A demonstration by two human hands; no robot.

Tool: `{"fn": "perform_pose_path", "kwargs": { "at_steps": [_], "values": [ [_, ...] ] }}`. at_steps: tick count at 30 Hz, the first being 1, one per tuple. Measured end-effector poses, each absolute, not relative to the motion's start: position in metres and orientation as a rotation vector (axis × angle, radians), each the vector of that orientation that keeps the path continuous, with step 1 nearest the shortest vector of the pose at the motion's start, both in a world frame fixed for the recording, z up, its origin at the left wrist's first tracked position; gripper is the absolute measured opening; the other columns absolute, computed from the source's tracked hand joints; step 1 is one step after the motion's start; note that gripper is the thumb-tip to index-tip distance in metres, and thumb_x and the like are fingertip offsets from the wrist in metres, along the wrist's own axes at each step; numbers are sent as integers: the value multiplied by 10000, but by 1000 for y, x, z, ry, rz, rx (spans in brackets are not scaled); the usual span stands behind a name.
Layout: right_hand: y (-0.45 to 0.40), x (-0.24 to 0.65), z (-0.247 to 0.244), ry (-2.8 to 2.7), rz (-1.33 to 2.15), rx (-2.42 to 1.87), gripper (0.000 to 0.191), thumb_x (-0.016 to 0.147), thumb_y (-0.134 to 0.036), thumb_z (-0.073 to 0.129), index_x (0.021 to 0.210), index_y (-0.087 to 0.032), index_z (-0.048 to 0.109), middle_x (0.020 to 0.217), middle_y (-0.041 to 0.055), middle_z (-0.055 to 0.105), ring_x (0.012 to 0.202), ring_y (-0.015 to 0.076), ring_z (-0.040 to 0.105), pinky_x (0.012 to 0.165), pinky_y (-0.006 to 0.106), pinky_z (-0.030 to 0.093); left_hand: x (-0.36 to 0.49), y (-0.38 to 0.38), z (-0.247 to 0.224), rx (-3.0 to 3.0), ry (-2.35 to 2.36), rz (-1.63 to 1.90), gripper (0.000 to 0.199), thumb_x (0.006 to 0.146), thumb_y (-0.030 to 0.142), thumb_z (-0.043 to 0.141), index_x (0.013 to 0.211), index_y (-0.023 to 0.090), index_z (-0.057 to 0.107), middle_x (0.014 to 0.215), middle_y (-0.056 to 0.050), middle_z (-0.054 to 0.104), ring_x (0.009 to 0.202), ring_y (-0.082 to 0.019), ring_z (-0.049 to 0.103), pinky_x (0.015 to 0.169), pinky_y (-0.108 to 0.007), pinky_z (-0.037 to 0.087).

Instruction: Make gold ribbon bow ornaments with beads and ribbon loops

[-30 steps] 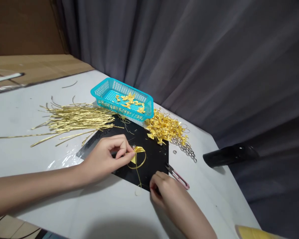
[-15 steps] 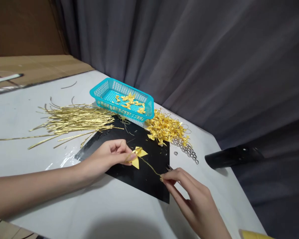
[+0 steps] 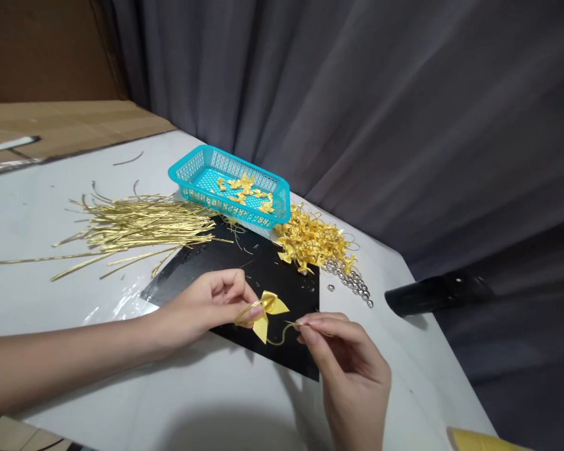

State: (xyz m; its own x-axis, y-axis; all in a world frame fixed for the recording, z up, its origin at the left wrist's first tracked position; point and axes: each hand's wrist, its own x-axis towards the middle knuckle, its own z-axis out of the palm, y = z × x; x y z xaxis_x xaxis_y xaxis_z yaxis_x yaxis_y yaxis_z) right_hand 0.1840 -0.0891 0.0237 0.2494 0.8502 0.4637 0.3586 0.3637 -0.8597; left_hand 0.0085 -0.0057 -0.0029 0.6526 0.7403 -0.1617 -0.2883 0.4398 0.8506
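Note:
Between the thumb and fingers of my left hand [image 3: 225,300] is a yellow ribbon bow [image 3: 267,313], its two pointed tails spread to the right and downward. A loop of gold cord [image 3: 250,307] curves out by my left thumb. From beneath the bow a thin gold cord [image 3: 277,342] bends across to my right hand [image 3: 348,357], which pinches its far end between thumb and fingertips. A thin pointed tip shows at the right fingertips; what it belongs to is hard to make out. Both hands are over the black mat [image 3: 282,263].
A heap of cut gold cords [image 3: 145,222] lies left of the turquoise basket [image 3: 188,172], which contains a few yellow bows. Right of it are piled corded bows [image 3: 314,238] and silver beads [image 3: 352,282]. A black cylindrical object [image 3: 418,297] stands at the table's right edge, before a grey curtain [image 3: 380,125].
My left hand has moved the bow slightly right and down. My right hand has turned more upright, its fingertips nearer the bow, and the cord between them now sags in a curve.

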Motion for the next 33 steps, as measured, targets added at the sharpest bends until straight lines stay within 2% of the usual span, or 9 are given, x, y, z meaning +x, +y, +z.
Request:
{"fn": "perform_pose_path", "kwargs": {
  "at_steps": [6, 10, 26, 33],
  "values": [
    [-89, 174, 16, -1373, 497, -1167, 284, 742, 23, 669, 819, -245, 722, 778, 5, 741, 741, 148, 700, 692, 236, 596, 8, -10, -4, 862, 518, 652, 471, 767, 270, 752, 621, 185, 313, 659, 62, 521, 587, -63, 458, 556, -168, 342],
    [-91, 175, 14, -1402, 470, -1164, 290, 741, 36, 661, 831, -234, 719, 794, 19, 738, 744, 157, 698, 688, 258, 596, 8, -10, -4, 865, 528, 652, 482, 752, 281, 765, 618, 185, 313, 662, 60, 514, 586, -67, 454, 551, -171, 335],
    [-92, 176, 18, -1528, 328, -1157, 314, 719, 60, 659, 838, -227, 710, 786, -6, 735, 694, 126, 699, 666, 206, 578, 9, -9, -9, 883, 518, 622, 493, 781, 247, 746, 628, 185, 282, 663, 63, 513, 602, -64, 413, 558, -177, 299],
    [-92, 175, 18, -1551, 258, -1117, 304, 709, 76, 655, 835, -197, 698, 762, 9, 729, 667, 135, 694, 638, 221, 584, 7, -11, -10, 880, 530, 604, 536, 767, 279, 758, 622, 190, 250, 672, 57, 521, 610, -73, 413, 571, -194, 298]
  ]
}}
